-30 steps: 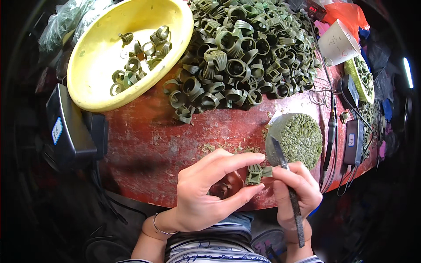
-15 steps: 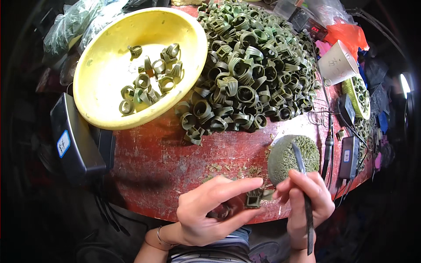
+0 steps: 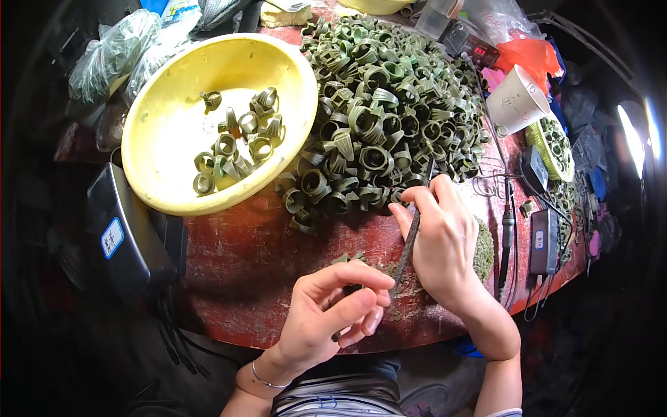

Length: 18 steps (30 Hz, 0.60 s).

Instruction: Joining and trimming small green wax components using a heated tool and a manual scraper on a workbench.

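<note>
Since before, our right hand [image 3: 445,243] has risen toward the leaf-ring pile [image 3: 389,111], clamping the thin blade [image 3: 410,243]; left hand [image 3: 333,313] pinches a light, pliable leaf ring [image 3: 351,260] by its rim.

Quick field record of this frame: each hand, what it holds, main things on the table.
left hand: pinches a small green leaf ring, mostly hidden by fingers
right hand: grips a thin dark tool, tip toward the left hand
pile of green rings: heaped on the red table
yellow bowl: holds several rings
paper cup: on its side, far right
</note>
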### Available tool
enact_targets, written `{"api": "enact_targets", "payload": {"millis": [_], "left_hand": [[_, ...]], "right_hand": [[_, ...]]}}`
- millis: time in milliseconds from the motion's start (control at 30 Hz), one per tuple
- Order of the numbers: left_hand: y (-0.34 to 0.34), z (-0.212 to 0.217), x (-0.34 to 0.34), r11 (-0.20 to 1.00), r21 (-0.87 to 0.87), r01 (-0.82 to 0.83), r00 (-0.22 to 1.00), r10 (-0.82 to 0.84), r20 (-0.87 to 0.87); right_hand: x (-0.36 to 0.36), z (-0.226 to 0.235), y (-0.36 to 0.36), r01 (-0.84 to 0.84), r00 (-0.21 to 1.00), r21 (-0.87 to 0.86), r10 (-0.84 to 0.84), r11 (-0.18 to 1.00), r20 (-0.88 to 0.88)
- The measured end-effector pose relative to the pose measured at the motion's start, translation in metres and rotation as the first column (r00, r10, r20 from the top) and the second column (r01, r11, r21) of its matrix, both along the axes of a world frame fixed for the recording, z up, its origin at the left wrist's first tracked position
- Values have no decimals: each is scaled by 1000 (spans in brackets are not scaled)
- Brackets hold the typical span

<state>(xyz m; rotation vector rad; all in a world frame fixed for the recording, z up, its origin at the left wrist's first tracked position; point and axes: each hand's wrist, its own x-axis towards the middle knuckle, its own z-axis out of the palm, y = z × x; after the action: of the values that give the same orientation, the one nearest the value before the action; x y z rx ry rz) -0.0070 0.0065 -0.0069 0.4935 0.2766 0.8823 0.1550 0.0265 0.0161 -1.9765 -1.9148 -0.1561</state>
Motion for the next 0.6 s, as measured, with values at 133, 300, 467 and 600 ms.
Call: {"api": "enact_targets", "payload": {"millis": [133,300,467,600], "left_hand": [[0,-1,1,999,-37,-18,1000,18,8],[0,7,2,988,-105,-117,983,100,-155],[1,16,6,966,-152,-210,937,155,-312],[2,14,9,979,-129,-160,930,106,-352]], "right_hand": [[-1,-5,-1,52,995,-10,-51,999,84],[4,2,-13,-107,983,10,107,994,-148],[4,17,-38,-289,890,105,308,951,-336],[4,25,-50,-388,836,163,421,907,-352]]}}
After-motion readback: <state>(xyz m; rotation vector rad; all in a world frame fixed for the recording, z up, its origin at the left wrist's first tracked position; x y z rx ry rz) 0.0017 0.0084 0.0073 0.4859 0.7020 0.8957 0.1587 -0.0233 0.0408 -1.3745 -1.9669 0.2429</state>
